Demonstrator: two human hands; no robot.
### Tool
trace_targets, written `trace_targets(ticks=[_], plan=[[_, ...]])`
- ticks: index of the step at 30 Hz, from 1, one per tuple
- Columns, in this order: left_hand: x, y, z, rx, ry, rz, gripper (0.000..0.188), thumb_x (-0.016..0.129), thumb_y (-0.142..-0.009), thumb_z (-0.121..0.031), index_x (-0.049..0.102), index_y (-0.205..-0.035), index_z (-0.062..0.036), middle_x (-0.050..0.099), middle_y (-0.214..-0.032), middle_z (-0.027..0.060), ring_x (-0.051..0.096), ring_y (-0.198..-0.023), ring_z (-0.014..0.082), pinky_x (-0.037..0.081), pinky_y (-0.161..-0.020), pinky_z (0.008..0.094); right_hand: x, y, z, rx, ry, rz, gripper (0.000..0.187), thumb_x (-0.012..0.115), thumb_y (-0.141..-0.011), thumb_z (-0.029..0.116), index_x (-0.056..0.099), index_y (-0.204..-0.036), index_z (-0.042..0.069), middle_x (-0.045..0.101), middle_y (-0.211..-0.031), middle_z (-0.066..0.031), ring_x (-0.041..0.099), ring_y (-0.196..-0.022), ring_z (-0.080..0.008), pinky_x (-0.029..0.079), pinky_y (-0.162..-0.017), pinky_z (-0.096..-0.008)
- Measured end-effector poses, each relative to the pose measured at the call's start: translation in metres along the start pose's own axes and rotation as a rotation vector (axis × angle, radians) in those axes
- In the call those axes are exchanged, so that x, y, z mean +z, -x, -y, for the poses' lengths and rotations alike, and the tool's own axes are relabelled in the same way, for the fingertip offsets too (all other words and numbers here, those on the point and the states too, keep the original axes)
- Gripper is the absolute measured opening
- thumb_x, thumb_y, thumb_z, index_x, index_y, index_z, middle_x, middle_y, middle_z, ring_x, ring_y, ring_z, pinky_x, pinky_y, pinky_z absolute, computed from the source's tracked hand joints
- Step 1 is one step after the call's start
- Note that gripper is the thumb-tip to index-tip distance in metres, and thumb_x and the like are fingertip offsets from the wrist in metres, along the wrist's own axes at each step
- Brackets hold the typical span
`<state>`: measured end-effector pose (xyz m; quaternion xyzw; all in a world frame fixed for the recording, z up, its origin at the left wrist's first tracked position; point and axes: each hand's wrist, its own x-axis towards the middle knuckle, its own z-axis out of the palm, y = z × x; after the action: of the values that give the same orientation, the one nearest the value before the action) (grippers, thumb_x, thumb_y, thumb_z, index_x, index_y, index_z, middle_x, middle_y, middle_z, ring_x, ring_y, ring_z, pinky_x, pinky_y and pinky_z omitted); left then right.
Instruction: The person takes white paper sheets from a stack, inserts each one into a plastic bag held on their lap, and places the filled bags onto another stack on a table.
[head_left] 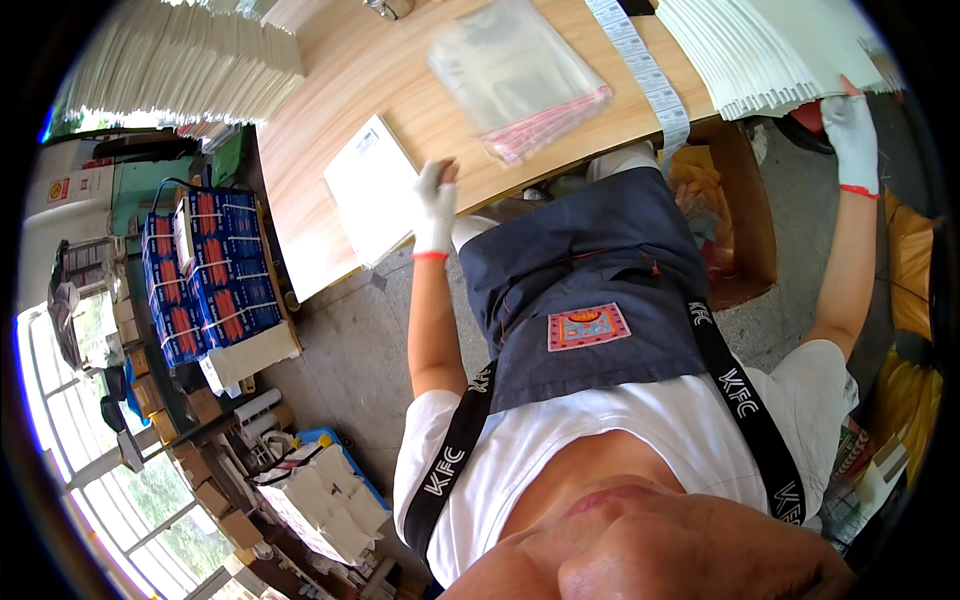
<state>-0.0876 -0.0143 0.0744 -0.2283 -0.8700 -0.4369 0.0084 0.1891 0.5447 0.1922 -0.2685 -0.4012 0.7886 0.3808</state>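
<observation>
My left hand [437, 205], in a white glove with bare fingertips, hovers by the table's near edge. Its fingers are curled in, with nothing visible in them. Just left of it, a thin stack of white booklets [372, 190] with a small printed label on top lies at the table edge. At the far right my right hand [852, 135], gloved the same way, grips the near edge of a fanned pile of white booklets [765, 55]; one finger lies on top and the thumb is hidden. Between the hands lie clear plastic bags [520, 70] with pink-striped edges.
A strip of printed labels [640, 70] hangs over the front edge of the wooden table [300, 170]. Another tall white paper pile [190, 65] stands at the far left. Below the table is an open cardboard box [745, 220]. Blue strapped packages [215, 270] stand to the left.
</observation>
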Motion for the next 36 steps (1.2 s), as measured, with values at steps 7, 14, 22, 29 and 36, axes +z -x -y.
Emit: trace_targets(ticks=[7,14,22,29,36], plan=[[0.086,-0.080,-0.024,0.180,-0.866,0.333,0.022,0.055,-0.081,-0.016,0.057,-0.102,-0.0164,0.058,-0.106,0.0070,0.058,-0.092,0.0303,0.049,-0.073,0.0405,0.060,0.087,-0.088,0.403,0.200,0.388,0.033,0.054,-0.082,0.016,0.052,-0.111,-0.001,0.062,-0.097,-0.0103,0.064,-0.082,-0.0164,0.055,-0.059,-0.0261],[0.088,-0.104,-0.013,0.153,-0.861,0.403,0.025,0.055,-0.076,-0.016,0.055,-0.101,-0.0156,0.055,-0.107,0.0086,0.058,-0.094,0.0311,0.049,-0.073,0.0422,0.061,0.136,-0.201,0.745,-0.008,0.484,0.048,0.054,-0.079,0.011,0.042,-0.124,-0.003,0.056,-0.114,-0.0127,0.061,-0.097,-0.0185,0.053,-0.076,-0.0264],[0.085,-0.104,-0.011,0.232,-0.779,0.397,0.026,0.054,-0.074,-0.017,0.058,-0.100,-0.0182,0.058,-0.104,0.0092,0.058,-0.091,0.0322,0.048,-0.072,0.0434,0.038,0.144,-0.249,0.658,-0.069,0.350,0.053,0.053,-0.080,0.012,0.037,-0.129,0.000,0.059,-0.106,-0.0094,0.061,-0.074,-0.0103,0.047,-0.047,-0.0175],[0.082,-0.098,0.007,0.234,-0.521,0.286,0.027,0.056,-0.071,-0.014,0.059,-0.098,-0.0153,0.059,-0.102,0.0097,0.057,-0.094,0.0308,0.049,-0.074,0.0416,0.060,0.151,-0.221,0.727,-0.119,0.455,0.048,0.054,-0.080,0.012,0.040,-0.125,0.002,0.059,-0.094,-0.0076,0.055,-0.057,-0.0079,0.040,-0.040,-0.0181],[0.073,-0.082,-0.002,0.311,-0.529,0.037,0.025,0.054,-0.071,-0.007,0.061,-0.094,-0.0160,0.060,-0.095,0.0078,0.058,-0.084,0.0298,0.048,-0.071,0.0407,0.072,0.145,-0.265,0.641,-0.110,0.307,0.035,0.055,-0.084,0.013,0.041,-0.116,0.009,0.056,-0.080,-0.0082,0.050,-0.044,-0.0112,0.036,-0.037,-0.0212]])
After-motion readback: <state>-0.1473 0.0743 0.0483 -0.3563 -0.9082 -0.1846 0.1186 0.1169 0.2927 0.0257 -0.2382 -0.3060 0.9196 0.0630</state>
